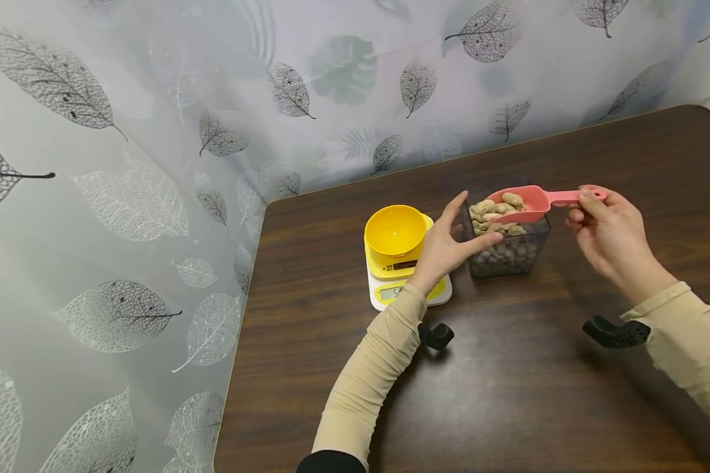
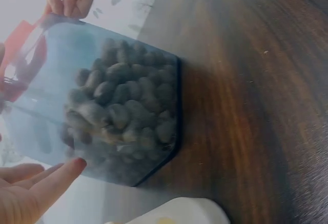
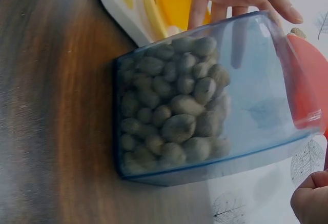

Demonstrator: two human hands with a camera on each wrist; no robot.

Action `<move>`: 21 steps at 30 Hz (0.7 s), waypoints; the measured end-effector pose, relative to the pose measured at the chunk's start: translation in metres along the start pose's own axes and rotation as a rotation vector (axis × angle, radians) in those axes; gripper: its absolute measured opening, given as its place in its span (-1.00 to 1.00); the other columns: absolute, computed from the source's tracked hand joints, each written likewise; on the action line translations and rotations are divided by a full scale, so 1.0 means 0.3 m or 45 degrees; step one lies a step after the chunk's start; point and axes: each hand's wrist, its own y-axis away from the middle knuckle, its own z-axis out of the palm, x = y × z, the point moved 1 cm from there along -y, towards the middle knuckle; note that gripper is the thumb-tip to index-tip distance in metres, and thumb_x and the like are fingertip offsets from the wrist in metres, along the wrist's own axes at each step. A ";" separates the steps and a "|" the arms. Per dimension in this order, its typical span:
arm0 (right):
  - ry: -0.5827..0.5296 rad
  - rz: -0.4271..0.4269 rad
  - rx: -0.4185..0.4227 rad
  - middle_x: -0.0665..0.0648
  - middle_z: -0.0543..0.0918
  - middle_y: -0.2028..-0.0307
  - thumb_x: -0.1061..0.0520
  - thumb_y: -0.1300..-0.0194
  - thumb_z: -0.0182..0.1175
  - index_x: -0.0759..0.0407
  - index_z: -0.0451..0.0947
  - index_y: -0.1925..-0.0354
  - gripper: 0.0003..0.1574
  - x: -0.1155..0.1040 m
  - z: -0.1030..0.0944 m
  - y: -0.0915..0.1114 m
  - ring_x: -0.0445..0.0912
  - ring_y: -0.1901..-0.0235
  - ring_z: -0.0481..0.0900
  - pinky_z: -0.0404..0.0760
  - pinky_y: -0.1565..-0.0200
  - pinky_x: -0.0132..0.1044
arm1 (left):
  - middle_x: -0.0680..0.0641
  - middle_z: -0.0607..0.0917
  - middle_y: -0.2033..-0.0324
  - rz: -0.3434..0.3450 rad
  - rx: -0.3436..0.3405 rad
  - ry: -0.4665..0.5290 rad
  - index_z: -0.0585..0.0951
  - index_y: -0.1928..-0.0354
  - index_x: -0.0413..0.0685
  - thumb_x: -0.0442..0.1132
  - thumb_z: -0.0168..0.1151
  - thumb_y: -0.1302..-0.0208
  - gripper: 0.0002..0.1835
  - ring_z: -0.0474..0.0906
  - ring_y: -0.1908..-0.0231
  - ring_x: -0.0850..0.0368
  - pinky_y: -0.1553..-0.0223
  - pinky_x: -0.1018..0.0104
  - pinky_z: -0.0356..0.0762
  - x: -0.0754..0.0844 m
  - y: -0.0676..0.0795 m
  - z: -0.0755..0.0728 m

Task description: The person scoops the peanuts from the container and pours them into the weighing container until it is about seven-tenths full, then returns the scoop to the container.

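My right hand (image 1: 612, 230) pinches the handle of a pink scoop (image 1: 532, 202) over a clear plastic container (image 1: 509, 259). Several peanuts (image 1: 511, 199) lie in the scoop's bowl. More unshelled peanuts (image 3: 177, 126) partly fill the container, as the right wrist view shows through its wall. At the container's left side is my left hand (image 1: 444, 249), its thumb and fingers straight and spread. The thumb reaches over the front rim, and the left wrist view shows fingertips (image 2: 72, 170) against or very close to the wall.
Left of the container stands a yellow and white kitchen scale (image 1: 378, 289) with a yellow bowl (image 1: 395, 230) on it; my left hand and wrist partly cover the scale. All stand on a dark wooden table (image 1: 307, 341), with a leaf-patterned covering (image 1: 343, 72) behind and at left.
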 end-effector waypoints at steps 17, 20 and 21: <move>0.014 -0.033 -0.093 0.12 0.43 0.37 0.29 -0.21 0.14 0.30 0.32 0.14 -0.74 0.029 0.235 -0.069 -0.13 0.49 0.36 0.41 0.44 -0.40 | 0.11 0.16 -0.39 0.090 0.283 -0.253 0.05 -0.42 0.37 0.16 0.35 -0.01 -0.04 0.14 -0.37 0.15 -0.33 0.11 0.24 0.046 0.014 -0.200; 0.060 -0.021 -0.100 0.11 0.45 0.38 0.26 -0.20 0.17 0.28 0.30 0.14 -0.71 0.062 0.280 -0.075 -0.15 0.49 0.37 0.42 0.44 -0.42 | 0.08 0.13 -0.40 0.071 0.357 -0.286 0.03 -0.43 0.37 0.19 0.35 0.00 -0.02 0.11 -0.38 0.10 -0.33 0.02 0.23 0.022 0.026 -0.240; 0.087 -0.012 -0.103 0.10 0.44 0.37 0.24 -0.21 0.16 0.27 0.28 0.14 -0.69 0.074 0.293 -0.076 -0.16 0.49 0.37 0.43 0.43 -0.43 | 0.06 0.11 -0.41 0.057 0.382 -0.294 0.03 -0.43 0.37 0.19 0.35 0.01 -0.01 0.09 -0.38 0.08 -0.32 -0.01 0.23 0.011 0.032 -0.251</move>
